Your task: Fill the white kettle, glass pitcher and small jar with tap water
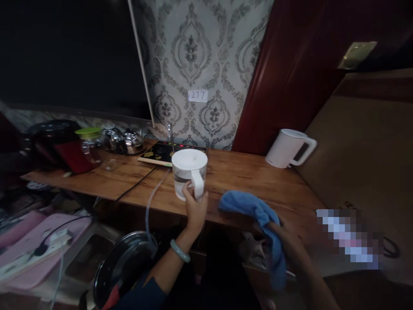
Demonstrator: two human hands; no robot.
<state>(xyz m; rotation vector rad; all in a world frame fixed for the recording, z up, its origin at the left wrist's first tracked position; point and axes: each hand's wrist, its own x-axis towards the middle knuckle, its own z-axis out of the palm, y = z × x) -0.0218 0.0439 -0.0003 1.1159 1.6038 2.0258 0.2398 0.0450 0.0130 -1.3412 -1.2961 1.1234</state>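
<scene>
My left hand [196, 211], with a pale bangle at the wrist, is closed round the white handle of a clear glass kettle [181, 175]. The kettle has a white lid and stands upright at the front edge of the wooden table [238, 172], in front of the induction cooker. Lower right, my right hand [285, 234] grips a blue cloth [247, 203]. One end of the cloth lies over the table's edge, and the other hangs below. Blur and the cloth partly hide the right fingers.
A tea cooker [158, 153] with a thin spout stands behind the kettle; its hose runs down to a metal pot [122, 262]. A white kettle [285, 148] stands at the right. A green-lidded jar [90, 144] and steel teapots [132, 142] are left. A power strip [35, 256] lies below.
</scene>
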